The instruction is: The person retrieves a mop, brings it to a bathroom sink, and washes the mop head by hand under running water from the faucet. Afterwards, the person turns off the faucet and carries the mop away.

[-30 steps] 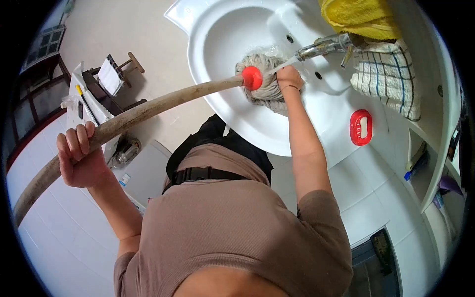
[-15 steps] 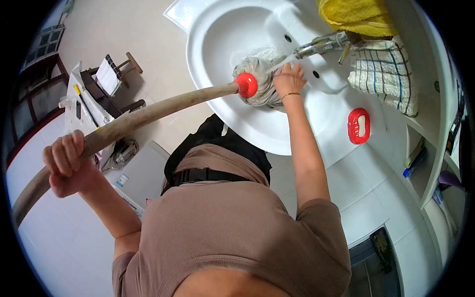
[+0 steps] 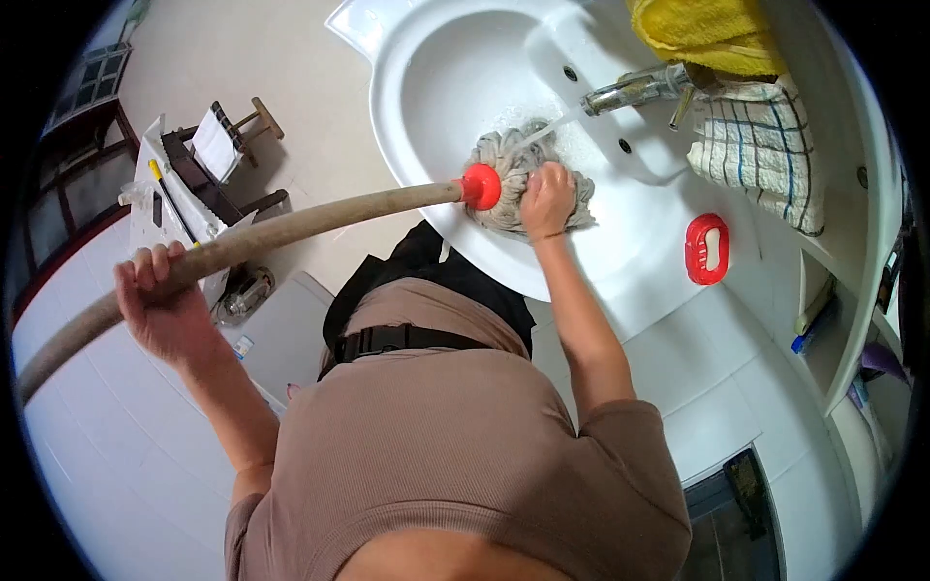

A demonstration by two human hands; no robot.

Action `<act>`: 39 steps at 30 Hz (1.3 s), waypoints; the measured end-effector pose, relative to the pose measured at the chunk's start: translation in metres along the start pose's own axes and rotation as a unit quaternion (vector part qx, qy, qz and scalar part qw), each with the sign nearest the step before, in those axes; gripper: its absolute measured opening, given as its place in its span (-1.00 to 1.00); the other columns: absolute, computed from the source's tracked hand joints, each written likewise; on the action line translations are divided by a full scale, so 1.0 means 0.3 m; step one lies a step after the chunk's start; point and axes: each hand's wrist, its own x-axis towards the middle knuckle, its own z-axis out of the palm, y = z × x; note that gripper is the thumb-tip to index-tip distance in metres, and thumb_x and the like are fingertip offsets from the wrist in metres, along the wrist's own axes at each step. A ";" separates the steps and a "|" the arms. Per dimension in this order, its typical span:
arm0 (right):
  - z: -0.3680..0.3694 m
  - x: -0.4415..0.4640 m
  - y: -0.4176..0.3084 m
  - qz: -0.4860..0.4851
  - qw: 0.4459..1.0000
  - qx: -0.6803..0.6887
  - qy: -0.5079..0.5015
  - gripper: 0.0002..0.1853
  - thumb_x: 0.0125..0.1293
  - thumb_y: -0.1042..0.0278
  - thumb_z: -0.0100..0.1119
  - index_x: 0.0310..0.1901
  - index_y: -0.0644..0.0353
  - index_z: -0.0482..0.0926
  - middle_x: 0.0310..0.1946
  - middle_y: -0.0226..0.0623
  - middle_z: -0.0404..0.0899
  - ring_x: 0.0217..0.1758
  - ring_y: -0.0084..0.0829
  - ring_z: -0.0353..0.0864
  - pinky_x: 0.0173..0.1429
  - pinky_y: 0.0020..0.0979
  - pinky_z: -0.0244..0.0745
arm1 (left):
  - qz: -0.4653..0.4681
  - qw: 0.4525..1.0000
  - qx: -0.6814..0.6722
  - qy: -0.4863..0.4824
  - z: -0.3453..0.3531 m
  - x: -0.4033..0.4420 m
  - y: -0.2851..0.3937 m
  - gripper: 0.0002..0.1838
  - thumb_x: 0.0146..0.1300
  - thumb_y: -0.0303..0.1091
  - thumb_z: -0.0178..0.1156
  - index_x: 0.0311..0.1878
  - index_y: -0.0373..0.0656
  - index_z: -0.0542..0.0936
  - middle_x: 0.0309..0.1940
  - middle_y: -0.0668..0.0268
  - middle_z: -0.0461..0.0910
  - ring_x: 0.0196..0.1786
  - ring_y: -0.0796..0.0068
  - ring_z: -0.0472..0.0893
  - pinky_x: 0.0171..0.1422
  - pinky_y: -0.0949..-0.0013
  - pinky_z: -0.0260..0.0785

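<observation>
Two holds govern one mop (image 3: 511, 201), whose head lies inside the white basin (image 3: 426, 97), near its six o'clock side. The left hand (image 3: 167, 300) has its grip wrapped firmly round the wooden handle (image 3: 325, 221), which runs out from the red collar (image 3: 480, 187) towards eight o'clock. The right hand (image 3: 547, 198) is curled into the grey strands (image 3: 492, 150); its grip looks clamped on a bunch of them, though the fingertips are hidden.

From the faucet (image 3: 630, 90), at two o'clock of the mop head, water (image 3: 540, 133) strikes the strands at about eleven o'clock of the right hand. Good handling here seems to mean squeezing right where that stream lands, then taking a fresh bunch, so every side gets wetted. The left grip is best held steady, turning the handle a little at a time, with the collar inside the rim. Elbow room matters too: the red soap dish (image 3: 694, 250) sits between three and four o'clock of the right hand.
</observation>
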 end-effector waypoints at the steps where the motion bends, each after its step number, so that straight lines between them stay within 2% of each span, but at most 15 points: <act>1: 0.003 0.015 0.015 0.031 0.998 -0.007 -0.047 -0.68 0.16 0.21 -0.18 -0.45 0.29 0.49 -0.39 -0.02 0.46 -0.26 -0.05 0.42 -0.13 -0.16 0.30 | -0.010 1.000 0.003 -0.007 -0.004 -0.002 -0.017 -0.78 0.16 -0.37 -0.02 -0.58 -0.12 0.27 -0.60 0.38 0.19 -0.43 0.44 0.23 -0.04 0.24 0.13; 2: 0.029 0.084 0.047 0.030 0.999 -0.005 -0.045 -0.68 0.16 0.21 -0.18 -0.45 0.29 0.49 -0.39 -0.02 0.46 -0.26 -0.05 0.42 -0.13 -0.16 0.30 | -0.019 1.000 0.006 -0.015 0.006 -0.003 -0.034 -0.75 0.17 -0.36 -0.03 -0.61 -0.12 0.26 -0.63 0.39 0.18 -0.47 0.45 0.22 -0.08 0.26 0.14; 4: 0.059 0.272 0.058 0.273 0.901 -0.098 -0.324 -0.70 0.21 0.22 -0.21 -0.28 0.19 0.52 -0.23 -0.06 0.46 -0.14 -0.03 0.39 -0.06 -0.15 0.29 | -0.004 1.000 0.026 0.016 0.070 -0.014 -0.087 -0.75 0.18 -0.36 -0.04 -0.61 -0.11 0.26 -0.64 0.39 0.16 -0.47 0.45 0.21 -0.07 0.26 0.14; 7: 0.097 0.291 0.048 0.282 0.925 -0.072 -0.245 -0.73 0.19 0.21 -0.13 -0.27 0.15 0.52 -0.21 -0.08 0.47 -0.11 -0.05 0.39 -0.06 -0.16 0.28 | 0.016 0.998 0.051 0.036 0.078 -0.009 -0.076 -0.75 0.18 -0.34 -0.06 -0.61 -0.10 0.25 -0.65 0.40 0.13 -0.48 0.45 0.19 -0.07 0.28 0.14; 11: 0.015 0.055 -0.016 0.058 0.998 0.003 -0.021 -0.76 0.11 0.22 -0.06 -0.51 0.22 0.45 -0.36 -0.21 0.46 -0.22 -0.08 0.37 -0.14 -0.13 0.26 | 0.004 0.999 0.048 0.023 0.016 0.007 -0.007 -0.72 0.18 -0.33 -0.07 -0.63 -0.08 0.19 -0.66 0.42 0.09 -0.50 0.48 0.17 -0.10 0.29 0.14; 15: 0.022 -0.055 0.030 -0.048 0.994 -0.074 -0.072 -0.81 0.08 0.25 -0.02 -0.52 0.19 0.46 -0.46 -0.25 0.39 -0.24 -0.12 0.36 -0.19 -0.12 0.25 | -0.006 0.999 0.041 0.015 0.022 0.024 -0.024 -0.72 0.16 -0.34 -0.08 -0.65 -0.02 0.16 -0.68 0.46 0.05 -0.52 0.53 0.13 -0.17 0.34 0.11; 18: 0.107 0.094 0.130 0.092 0.987 -0.054 -0.119 -0.81 0.06 0.24 -0.01 -0.47 0.18 0.49 -0.44 -0.18 0.39 -0.25 -0.10 0.37 -0.17 -0.11 0.26 | -0.013 0.999 0.035 -0.021 0.074 0.017 -0.061 -0.72 0.15 -0.34 -0.09 -0.64 -0.02 0.15 -0.68 0.45 0.04 -0.52 0.53 0.12 -0.17 0.34 0.08; 21: 0.087 0.197 0.096 0.034 0.987 -0.157 0.000 -0.79 0.09 0.24 -0.03 -0.42 0.21 0.49 -0.38 -0.08 0.42 -0.23 -0.05 0.38 -0.11 -0.10 0.26 | 0.009 0.998 0.052 -0.034 0.116 0.021 -0.076 -0.74 0.13 -0.35 -0.08 -0.63 -0.01 0.14 -0.68 0.46 0.05 -0.53 0.54 0.12 -0.18 0.37 0.06; 23: 0.054 0.146 0.106 0.065 0.993 -0.087 -0.047 -0.79 0.09 0.25 -0.02 -0.40 0.23 0.48 -0.34 -0.05 0.42 -0.21 -0.04 0.37 -0.08 -0.12 0.25 | 0.012 0.998 0.060 -0.032 0.107 0.015 -0.059 -0.75 0.12 -0.35 -0.07 -0.63 0.00 0.14 -0.69 0.47 0.05 -0.53 0.55 0.12 -0.20 0.39 0.05; 25: 0.002 0.058 0.109 0.087 0.992 -0.005 -0.096 -0.78 0.07 0.27 0.00 -0.38 0.27 0.49 -0.29 -0.01 0.42 -0.16 -0.02 0.36 -0.03 -0.15 0.24 | -0.001 0.992 0.020 -0.128 0.049 0.017 -0.009 -0.76 0.10 -0.33 -0.05 -0.62 0.02 0.16 -0.73 0.51 0.07 -0.58 0.60 0.12 -0.27 0.44 0.02; 29: -0.012 -0.071 0.089 0.041 0.999 -0.011 -0.021 -0.78 0.09 0.31 -0.02 -0.32 0.29 0.48 -0.32 0.00 0.43 -0.19 -0.04 0.38 -0.04 -0.15 0.25 | -0.023 0.974 -0.021 -0.224 -0.018 0.045 0.037 -0.75 0.02 -0.33 0.04 -0.63 0.05 0.18 -0.79 0.56 0.13 -0.65 0.68 0.12 -0.33 0.48 -0.03; 31: 0.041 -0.016 0.143 0.081 0.995 -0.034 -0.046 -0.80 0.08 0.32 -0.03 -0.31 0.24 0.48 -0.32 -0.05 0.44 -0.19 -0.07 0.40 -0.06 -0.15 0.27 | -0.036 0.985 -0.009 -0.167 0.023 0.056 -0.001 -0.73 -0.01 -0.34 0.08 -0.64 0.06 0.18 -0.80 0.56 0.15 -0.65 0.67 0.13 -0.34 0.49 -0.04; 34: 0.002 0.197 0.097 0.256 0.923 -0.122 -0.260 -0.76 0.14 0.27 -0.11 -0.27 0.19 0.50 -0.26 -0.12 0.47 -0.13 -0.10 0.41 -0.04 -0.18 0.30 | 0.004 0.987 0.024 -0.158 0.088 0.078 -0.063 -0.70 -0.05 -0.35 0.12 -0.68 0.07 0.19 -0.82 0.59 0.16 -0.69 0.68 0.13 -0.39 0.51 -0.04; 38: 0.037 0.282 0.109 0.136 0.969 -0.137 -0.154 -0.67 0.18 0.14 -0.18 -0.27 0.18 0.51 -0.16 -0.15 0.47 -0.02 -0.14 0.38 0.03 -0.22 0.27 | -0.003 0.959 0.021 -0.281 0.087 0.105 -0.032 -0.65 -0.07 -0.31 0.19 -0.72 0.10 0.18 -0.85 0.62 0.20 -0.72 0.70 0.16 -0.43 0.53 -0.05; 39: 0.094 0.284 0.111 0.050 0.986 -0.007 -0.162 -0.65 0.16 0.10 -0.19 -0.28 0.16 0.51 -0.13 -0.16 0.46 0.01 -0.17 0.36 0.06 -0.22 0.26 | -0.012 0.936 -0.014 -0.352 0.095 0.116 -0.028 -0.62 -0.09 -0.27 0.22 -0.75 0.10 0.17 -0.86 0.63 0.20 -0.75 0.70 0.15 -0.44 0.54 -0.03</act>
